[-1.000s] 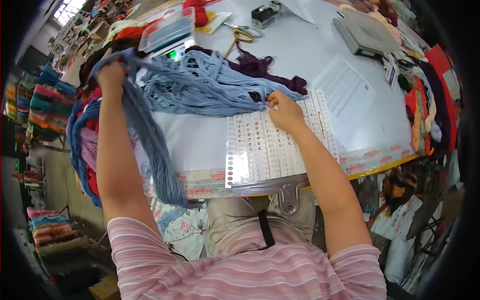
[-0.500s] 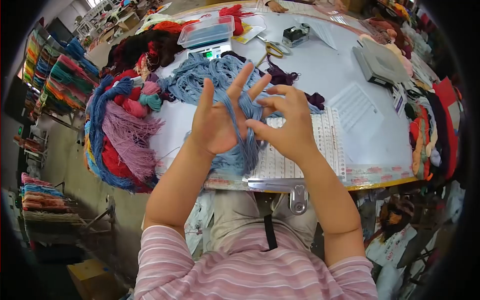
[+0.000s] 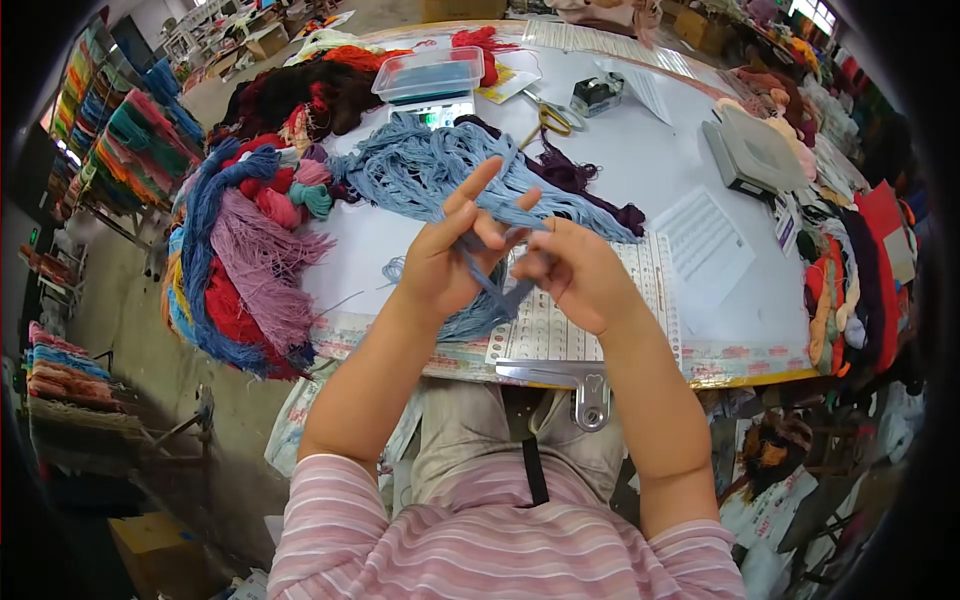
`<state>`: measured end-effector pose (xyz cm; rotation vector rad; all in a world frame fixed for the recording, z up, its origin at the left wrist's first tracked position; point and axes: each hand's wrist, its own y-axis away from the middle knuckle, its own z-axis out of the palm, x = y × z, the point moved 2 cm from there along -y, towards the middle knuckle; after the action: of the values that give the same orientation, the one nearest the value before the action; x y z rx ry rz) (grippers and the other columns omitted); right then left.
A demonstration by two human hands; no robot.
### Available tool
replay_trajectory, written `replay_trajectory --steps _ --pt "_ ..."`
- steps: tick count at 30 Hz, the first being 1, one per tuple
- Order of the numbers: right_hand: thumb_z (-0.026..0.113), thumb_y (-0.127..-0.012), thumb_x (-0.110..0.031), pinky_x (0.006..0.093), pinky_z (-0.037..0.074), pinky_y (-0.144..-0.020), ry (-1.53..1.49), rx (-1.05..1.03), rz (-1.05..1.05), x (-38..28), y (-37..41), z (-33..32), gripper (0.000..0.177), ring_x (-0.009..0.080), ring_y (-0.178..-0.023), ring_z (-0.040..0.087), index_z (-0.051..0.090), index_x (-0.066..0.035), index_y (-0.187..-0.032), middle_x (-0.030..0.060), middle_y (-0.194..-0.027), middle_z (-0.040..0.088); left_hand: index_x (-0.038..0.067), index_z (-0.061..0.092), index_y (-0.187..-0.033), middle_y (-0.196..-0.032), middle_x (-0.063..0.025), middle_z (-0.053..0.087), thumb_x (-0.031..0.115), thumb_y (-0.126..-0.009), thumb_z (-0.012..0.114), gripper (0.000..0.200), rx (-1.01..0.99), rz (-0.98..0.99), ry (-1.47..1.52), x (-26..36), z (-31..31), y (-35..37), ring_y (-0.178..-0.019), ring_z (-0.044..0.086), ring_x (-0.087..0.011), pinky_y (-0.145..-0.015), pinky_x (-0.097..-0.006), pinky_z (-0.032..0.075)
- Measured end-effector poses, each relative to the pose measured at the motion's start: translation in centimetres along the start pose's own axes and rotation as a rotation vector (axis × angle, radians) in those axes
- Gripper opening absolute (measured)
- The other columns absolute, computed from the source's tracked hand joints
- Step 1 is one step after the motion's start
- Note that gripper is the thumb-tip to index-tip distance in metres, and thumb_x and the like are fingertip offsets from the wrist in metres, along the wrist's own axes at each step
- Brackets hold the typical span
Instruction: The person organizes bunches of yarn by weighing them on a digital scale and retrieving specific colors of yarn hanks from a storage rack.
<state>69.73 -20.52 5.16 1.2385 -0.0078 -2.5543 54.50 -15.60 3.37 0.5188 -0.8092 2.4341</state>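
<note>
A strand bundle of light blue yarn [image 3: 513,298] is looped around the fingers of my left hand [image 3: 447,255]. Its index finger points up while the thumb and other fingers bend around the yarn. My right hand [image 3: 585,275] is close beside it, fingers curled on the same yarn and partly blurred. Just beyond both hands a large loose heap of light blue yarn [image 3: 400,160] spreads over the table. More of it hangs in coils below my left hand. Under my right hand lies a white card with rows of holes [image 3: 640,320], held by a large metal clip [image 3: 590,395].
A scale [image 3: 445,112] carries a clear plastic tray [image 3: 430,72]. Scissors [image 3: 548,122], a black tape dispenser [image 3: 597,93] and dark purple yarn [image 3: 570,170] are farther back. Coloured skeins [image 3: 250,250] pile at the left; a grey case [image 3: 750,150] and printed sheet [image 3: 700,230] lie right.
My left hand has gone from spread fingers to bent ones around the yarn. My right hand has moved slightly lower with its fingers curling in. The yarn between them has shifted.
</note>
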Motion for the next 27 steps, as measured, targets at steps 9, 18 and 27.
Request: replay_trajectory --steps 9,18,27 --pt "0.047 -0.096 -0.017 0.0215 0.021 -0.038 -0.149 0.400 -0.605 -20.5 14.3 -23.6 0.017 0.0033 -0.043 0.023 0.058 -0.005 -0.096 -0.0077 -0.057 0.025 0.011 0.035 -0.065 -0.059 0.0034 0.029 0.001 -0.088 0.043 0.026 0.380 0.358 0.191 24.0 -13.7 11.1 -0.046 0.026 -0.0064 -0.042 -0.0196 0.026" --pt "0.044 -0.096 -0.027 0.0180 0.017 -0.036 0.386 0.821 -0.713 -32.5 26.3 -26.6 0.033 0.0004 -0.042 0.024 0.058 -0.002 -0.114 -0.0082 -0.055 0.027 0.011 0.035 -0.064 -0.054 0.0022 0.027 0.002 -0.087 0.043 0.025 0.441 0.619 -0.182 37.7 -12.7 6.2 -0.045 0.027 -0.0084 -0.044 -0.0229 0.028" --pt "0.057 -0.085 -0.028 0.0222 0.038 -0.048 0.642 0.599 -0.124 -4.0 -0.8 -22.3 0.028 0.0070 -0.055 0.048 0.067 -0.003 -0.090 0.0017 -0.069 0.058 0.002 0.063 -0.106 -0.071 -0.0031 0.054 0.023 -0.082 0.062 0.031 0.658 -0.597 -0.914 -10.7 -7.2 -5.4 -0.052 0.045 -0.0101 -0.046 -0.0254 0.044"
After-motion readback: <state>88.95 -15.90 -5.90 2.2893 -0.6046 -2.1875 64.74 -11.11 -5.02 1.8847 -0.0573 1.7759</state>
